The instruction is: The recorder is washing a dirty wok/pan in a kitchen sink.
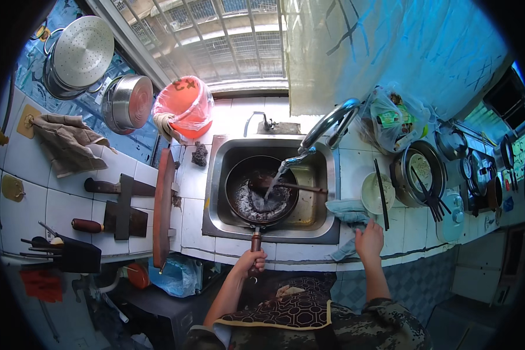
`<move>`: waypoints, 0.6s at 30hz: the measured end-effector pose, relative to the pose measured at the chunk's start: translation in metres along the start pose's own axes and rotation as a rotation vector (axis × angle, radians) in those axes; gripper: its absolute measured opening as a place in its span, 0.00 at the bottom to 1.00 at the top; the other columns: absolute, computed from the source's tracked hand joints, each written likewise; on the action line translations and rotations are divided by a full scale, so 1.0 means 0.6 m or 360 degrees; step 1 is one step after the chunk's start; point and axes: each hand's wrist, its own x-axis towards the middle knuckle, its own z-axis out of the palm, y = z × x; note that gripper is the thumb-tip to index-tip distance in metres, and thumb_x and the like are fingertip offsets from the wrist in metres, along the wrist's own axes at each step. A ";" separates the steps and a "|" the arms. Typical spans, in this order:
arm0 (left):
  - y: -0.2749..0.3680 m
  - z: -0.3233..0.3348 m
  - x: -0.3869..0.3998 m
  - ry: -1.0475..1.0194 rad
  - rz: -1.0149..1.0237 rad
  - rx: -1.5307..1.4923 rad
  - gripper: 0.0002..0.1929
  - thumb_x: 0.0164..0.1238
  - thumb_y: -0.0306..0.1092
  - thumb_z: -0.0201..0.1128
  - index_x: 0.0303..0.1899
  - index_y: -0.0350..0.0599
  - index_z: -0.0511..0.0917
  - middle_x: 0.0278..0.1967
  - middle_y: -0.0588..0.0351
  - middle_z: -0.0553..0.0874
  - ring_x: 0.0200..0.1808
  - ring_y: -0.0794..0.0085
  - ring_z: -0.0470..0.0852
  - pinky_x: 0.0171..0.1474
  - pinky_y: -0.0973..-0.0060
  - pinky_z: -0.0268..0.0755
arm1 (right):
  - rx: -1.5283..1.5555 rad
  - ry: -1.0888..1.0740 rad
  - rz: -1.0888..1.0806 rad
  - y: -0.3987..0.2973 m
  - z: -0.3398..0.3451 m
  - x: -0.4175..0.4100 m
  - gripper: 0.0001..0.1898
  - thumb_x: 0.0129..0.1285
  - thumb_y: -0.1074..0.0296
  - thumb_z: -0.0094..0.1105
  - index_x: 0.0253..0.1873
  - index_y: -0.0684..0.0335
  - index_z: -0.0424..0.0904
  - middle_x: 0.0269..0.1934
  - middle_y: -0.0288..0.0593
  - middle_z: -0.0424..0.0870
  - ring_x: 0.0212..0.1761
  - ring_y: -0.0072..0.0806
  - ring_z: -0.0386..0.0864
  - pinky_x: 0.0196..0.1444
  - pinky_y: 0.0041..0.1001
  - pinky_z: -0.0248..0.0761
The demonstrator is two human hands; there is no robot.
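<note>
My left hand (250, 262) grips the wooden handle (256, 241) of a dark pan (229, 192) resting in the stainless steel sink (213, 183). Water runs from the chrome faucet (323, 127) into the pan, where it looks foamy. A dark long-handled utensil (304, 188) lies across the pan, its handle reaching past the right rim; its head is blurred under the water. To the right of the sink, my right hand (370, 239) touches a light blue cloth (348, 211) on the counter edge. The fingertips are partly hidden, so their hold is unclear.
Close to my right hand are a bowl (372, 199) with chopsticks (381, 192) and a metal pot (400, 170). A cutting board (162, 210) stands at left, beside wall-mounted knives (103, 186). Behind the sink sit an orange bucket (179, 105) and a filled plastic bag (393, 118).
</note>
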 end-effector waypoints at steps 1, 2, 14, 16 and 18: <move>0.006 -0.007 0.007 0.0015 -0.0055 0.0006 0.10 0.56 0.23 0.56 0.30 0.48 0.63 0.15 0.68 0.65 0.13 0.84 0.63 0.19 0.82 0.60 | -0.0039 -0.0078 -0.0025 -0.030 -0.018 -0.005 0.16 0.53 0.64 0.57 0.44 0.68 0.71 0.42 0.54 0.74 0.47 0.50 0.70 0.49 0.39 0.64; 0.014 -0.015 0.012 0.0025 -0.0112 0.0014 0.10 0.56 0.23 0.56 0.30 0.48 0.63 0.15 0.68 0.65 0.13 0.84 0.63 0.18 0.82 0.60 | 0.0030 -0.0167 -0.0067 -0.050 -0.013 0.002 0.18 0.51 0.67 0.58 0.47 0.67 0.70 0.40 0.52 0.74 0.46 0.48 0.70 0.48 0.38 0.64; 0.094 -0.074 0.030 0.0008 -0.0456 0.0057 0.08 0.58 0.24 0.54 0.30 0.48 0.62 0.14 0.68 0.64 0.13 0.85 0.63 0.18 0.83 0.60 | -0.0610 -0.0300 -0.0985 -0.199 0.303 0.256 0.20 0.59 0.67 0.43 0.56 0.64 0.67 0.45 0.50 0.74 0.50 0.41 0.72 0.56 0.39 0.62; 0.097 -0.085 0.031 0.0027 -0.0445 0.0028 0.08 0.57 0.24 0.54 0.31 0.48 0.62 0.14 0.68 0.65 0.13 0.85 0.63 0.18 0.83 0.60 | -0.0612 -0.0565 -0.1081 -0.228 0.304 0.256 0.20 0.59 0.67 0.43 0.57 0.63 0.66 0.42 0.49 0.76 0.45 0.41 0.75 0.50 0.39 0.66; 0.106 -0.088 0.036 0.0016 -0.0463 0.0031 0.08 0.57 0.24 0.54 0.31 0.48 0.62 0.15 0.68 0.65 0.13 0.85 0.63 0.18 0.83 0.60 | -0.0396 -0.0712 -0.1259 -0.229 0.297 0.242 0.17 0.58 0.66 0.45 0.53 0.59 0.71 0.34 0.47 0.78 0.34 0.37 0.79 0.36 0.37 0.72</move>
